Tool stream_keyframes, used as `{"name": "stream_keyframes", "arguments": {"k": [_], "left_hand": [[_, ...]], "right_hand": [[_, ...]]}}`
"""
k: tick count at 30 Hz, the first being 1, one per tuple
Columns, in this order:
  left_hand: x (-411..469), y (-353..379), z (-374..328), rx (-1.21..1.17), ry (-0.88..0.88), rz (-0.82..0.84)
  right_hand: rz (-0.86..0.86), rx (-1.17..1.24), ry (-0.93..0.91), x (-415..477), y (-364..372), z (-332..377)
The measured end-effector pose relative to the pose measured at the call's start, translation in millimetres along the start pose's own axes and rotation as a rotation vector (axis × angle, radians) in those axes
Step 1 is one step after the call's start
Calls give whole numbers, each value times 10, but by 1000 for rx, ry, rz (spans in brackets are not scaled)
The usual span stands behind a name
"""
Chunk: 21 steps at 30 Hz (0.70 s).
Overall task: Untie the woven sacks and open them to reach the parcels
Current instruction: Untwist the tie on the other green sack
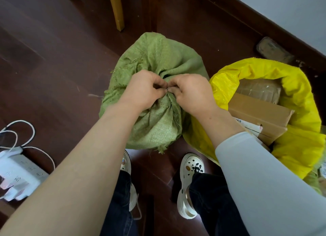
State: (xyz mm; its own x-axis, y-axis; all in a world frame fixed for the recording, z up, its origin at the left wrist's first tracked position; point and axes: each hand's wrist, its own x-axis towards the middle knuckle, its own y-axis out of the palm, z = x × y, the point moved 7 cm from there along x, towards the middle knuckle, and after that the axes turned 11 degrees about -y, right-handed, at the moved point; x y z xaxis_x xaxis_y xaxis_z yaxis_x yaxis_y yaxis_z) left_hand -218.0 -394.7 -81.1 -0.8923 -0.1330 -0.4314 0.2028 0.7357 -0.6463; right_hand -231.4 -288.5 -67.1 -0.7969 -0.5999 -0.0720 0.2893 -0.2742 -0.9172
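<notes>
The gathered neck of the green woven sack (158,59) is pinched by the left hand (142,91) and the right hand (192,94), knuckles nearly touching. Just right of the right hand, a cardboard parcel (259,114) is exposed inside the opened yellow woven sack (299,87).

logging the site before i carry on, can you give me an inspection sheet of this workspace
surface: dark wooden floor, frayed fibres scattered on it
job's things: green woven sack, neck gathered shut; yellow woven sack open, cardboard box and taped parcel inside
clutter: wrapped parcel by the wall
grippers: left hand and right hand both pinching the green woven sack's neck
cables: white power strip with white cables, on the floor at left
surroundings: wooden furniture leg, white wall
</notes>
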Motion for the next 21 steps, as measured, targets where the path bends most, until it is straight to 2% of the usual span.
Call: {"name": "stream_keyframes", "arguments": {"k": [5, 7, 11, 16, 21], "left_hand": [[-95, -70, -33, 30, 13, -236], [-100, -35, -31, 61, 35, -232], [-95, -36, -25, 54, 85, -247], [-119, 3, -70, 68, 139, -269], [-83, -104, 2, -157, 43, -384]], "right_hand": [[-41, 50, 28, 25, -62, -16], [-31, 139, 59, 39, -44, -46], [-74, 481, 157, 27, 21, -103], [-107, 438, 188, 30, 26, -153], [-257, 591, 286, 13, 4, -228]]}}
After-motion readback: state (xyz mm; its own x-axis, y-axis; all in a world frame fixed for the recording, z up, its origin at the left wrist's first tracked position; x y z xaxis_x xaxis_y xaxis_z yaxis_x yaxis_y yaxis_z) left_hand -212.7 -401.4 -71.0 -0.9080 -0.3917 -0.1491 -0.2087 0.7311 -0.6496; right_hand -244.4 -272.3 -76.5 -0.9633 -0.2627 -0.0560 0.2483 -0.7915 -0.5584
